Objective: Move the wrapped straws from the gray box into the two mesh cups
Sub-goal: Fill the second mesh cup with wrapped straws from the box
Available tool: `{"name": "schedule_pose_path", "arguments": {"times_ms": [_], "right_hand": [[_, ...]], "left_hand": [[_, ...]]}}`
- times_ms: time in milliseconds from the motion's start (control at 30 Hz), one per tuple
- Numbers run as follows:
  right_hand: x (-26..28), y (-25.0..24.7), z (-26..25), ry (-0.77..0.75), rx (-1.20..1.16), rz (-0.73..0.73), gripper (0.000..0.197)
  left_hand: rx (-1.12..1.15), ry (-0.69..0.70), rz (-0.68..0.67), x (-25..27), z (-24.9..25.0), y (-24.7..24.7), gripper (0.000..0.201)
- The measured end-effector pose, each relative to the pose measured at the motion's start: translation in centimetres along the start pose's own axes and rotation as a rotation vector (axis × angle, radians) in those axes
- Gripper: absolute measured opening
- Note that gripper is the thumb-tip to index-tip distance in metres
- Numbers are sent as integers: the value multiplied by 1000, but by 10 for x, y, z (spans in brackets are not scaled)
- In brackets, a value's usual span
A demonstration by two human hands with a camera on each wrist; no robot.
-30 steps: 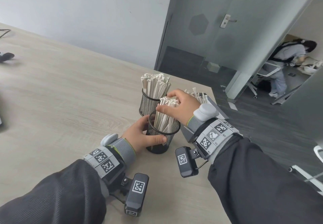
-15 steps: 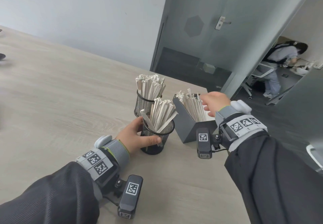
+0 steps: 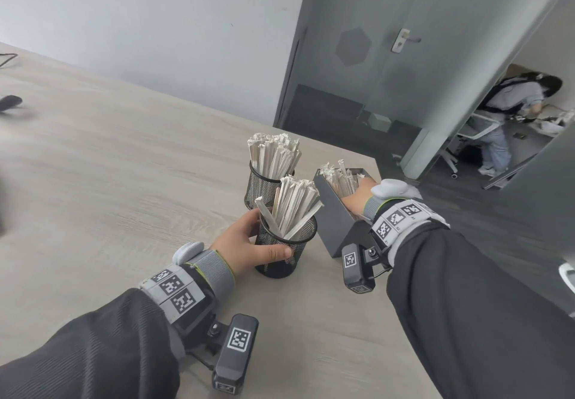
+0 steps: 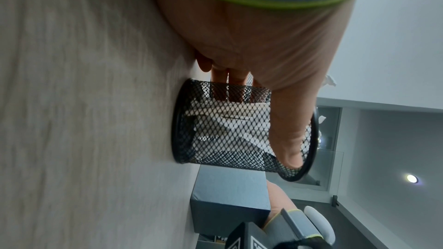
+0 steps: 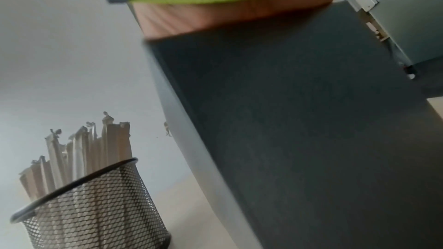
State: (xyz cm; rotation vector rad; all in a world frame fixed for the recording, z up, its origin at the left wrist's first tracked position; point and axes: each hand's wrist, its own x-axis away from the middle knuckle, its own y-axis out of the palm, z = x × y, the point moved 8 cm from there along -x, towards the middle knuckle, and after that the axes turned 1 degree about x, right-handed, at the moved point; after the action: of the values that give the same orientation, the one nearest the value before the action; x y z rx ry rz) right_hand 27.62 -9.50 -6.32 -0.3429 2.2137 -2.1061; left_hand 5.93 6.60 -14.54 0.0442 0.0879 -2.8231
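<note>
The left hand [image 3: 249, 244] is wrapped round the near mesh cup [image 3: 287, 251], thumb across the side facing the person and fingers curled behind it; the left wrist view shows the thumb lying along the black wire wall [image 4: 230, 130] just under the rim. This cup stands upright on the pale wood-grain table [image 3: 124, 181] and is partly filled with wrapped straws [image 3: 294, 202]: thin, flat, off-white paper sleeves with crimped, ragged tops, fanned out and leaning in several directions, one tilted toward the left hand's fingers.

Just beyond that hand's fingertips stands the far mesh cup [image 3: 261, 185], also black wire, packed with a fuller bunch of straws [image 3: 273, 156] that rise well above its rim.

To the right of the held cup, near it, sits the gray box [image 3: 336, 221], a matte dark gray container with a slanted open top. The right hand [image 3: 357, 196] is reaching down into that opening, its wrist resting at the box's edge; its fingers are hidden inside, so whether they are apart or closed on anything cannot be told. Straws still in the box [image 3: 340, 176] stick up just ahead of this hand, their twisted white ends showing above the box's wall. In the right wrist view the box's dark side [image 5: 299, 120] fills most of the frame, with a mesh cup [image 5: 95, 211] and its straws off to the left.
</note>
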Motion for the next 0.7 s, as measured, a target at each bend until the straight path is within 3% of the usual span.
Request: {"name": "schedule_pose_path", "arguments": {"times_ms": [167,333,500,633,700], "right_hand": [[5,5,-3,-26,54,-57,42],[-3,7,-4,-105,8,-46,53],[2,5,-6,-185,-106,-22,41],[9,-5,-8,-204,-206,77,17],[8,-2,-6,-188,-209,56,17]], "left_hand": [[11,-3,-1,0,-1,1,78],[7,-4,5,-1,-2,0,82],[-5,8,7,1,0,1,64],[1,9,9,1,1,1,63],[5,9,12,1,0,1,64]]}}
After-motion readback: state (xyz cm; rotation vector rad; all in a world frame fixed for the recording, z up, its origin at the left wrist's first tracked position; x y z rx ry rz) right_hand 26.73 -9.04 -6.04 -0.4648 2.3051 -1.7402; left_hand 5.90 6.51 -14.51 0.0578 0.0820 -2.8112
